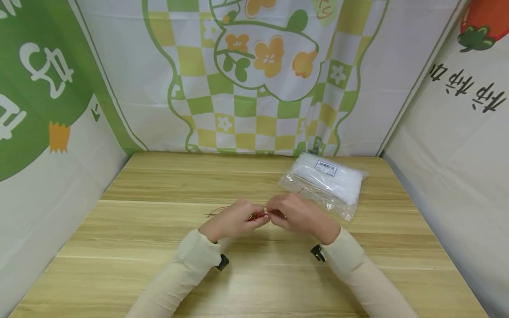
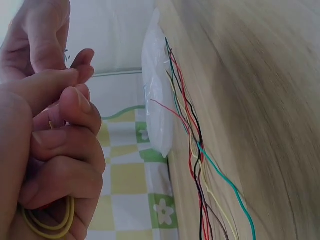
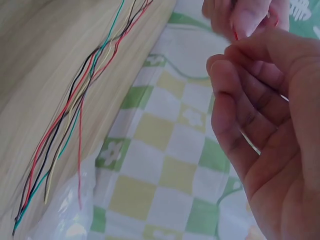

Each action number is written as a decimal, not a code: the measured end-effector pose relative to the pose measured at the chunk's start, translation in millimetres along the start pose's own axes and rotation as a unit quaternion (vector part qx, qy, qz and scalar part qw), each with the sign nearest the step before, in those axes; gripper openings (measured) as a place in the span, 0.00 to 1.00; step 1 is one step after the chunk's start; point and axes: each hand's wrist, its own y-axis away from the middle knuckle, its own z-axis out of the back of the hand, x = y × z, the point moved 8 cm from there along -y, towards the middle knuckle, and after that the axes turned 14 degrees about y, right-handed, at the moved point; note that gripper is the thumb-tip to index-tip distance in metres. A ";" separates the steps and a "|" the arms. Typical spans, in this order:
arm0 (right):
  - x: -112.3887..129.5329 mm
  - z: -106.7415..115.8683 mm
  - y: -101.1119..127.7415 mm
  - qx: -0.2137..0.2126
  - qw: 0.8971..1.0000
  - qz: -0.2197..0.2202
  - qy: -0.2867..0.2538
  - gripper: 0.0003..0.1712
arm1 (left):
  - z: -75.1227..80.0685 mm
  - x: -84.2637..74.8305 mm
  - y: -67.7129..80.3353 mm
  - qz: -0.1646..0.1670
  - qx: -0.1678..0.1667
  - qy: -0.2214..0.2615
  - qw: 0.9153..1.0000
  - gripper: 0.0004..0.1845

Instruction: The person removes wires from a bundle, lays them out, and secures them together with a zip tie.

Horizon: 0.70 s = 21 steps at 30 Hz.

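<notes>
The bundle of thin coloured wires (image 1: 257,216) (red, black, green and yellow strands) sits at the middle of the light wooden table (image 1: 159,247), pinched between your two hands where they meet. In the wrist views the loose ends (image 2: 197,150) fan out along the tabletop, towards the clear plastic bag of white contents (image 1: 324,183) lying just beyond your right hand. These strands look very light and limp, and thin enough to slip or splay apart, so take hold where they are gathered together, not out at the free tails. Your left hand (image 1: 234,219) has its fingers curled tight, thumb pressed to forefinger on the wires, and a yellow rubber band (image 2: 47,222) is tucked in its palm. Your right hand (image 1: 296,214) meets it fingertip to fingertip; its lower fingers hang loosely bent, and the pinch itself is mostly hidden, so how firmly it grips I cannot tell.
</notes>
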 end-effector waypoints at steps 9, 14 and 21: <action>-32.5 -0.2 13.9 0.004 0.999 -0.045 0.005 0.13 | 6.7 9.2 15.7 -0.003 0.007 -0.027 1.000 0.20; -27.9 -6.4 13.9 0.025 0.997 -0.044 0.056 0.08 | 0.3 13.2 13.8 0.006 0.025 -0.029 0.999 0.19; -14.4 -9.9 12.1 0.017 0.993 -0.024 0.112 0.06 | -2.5 10.3 8.6 0.005 0.022 -0.025 0.999 0.20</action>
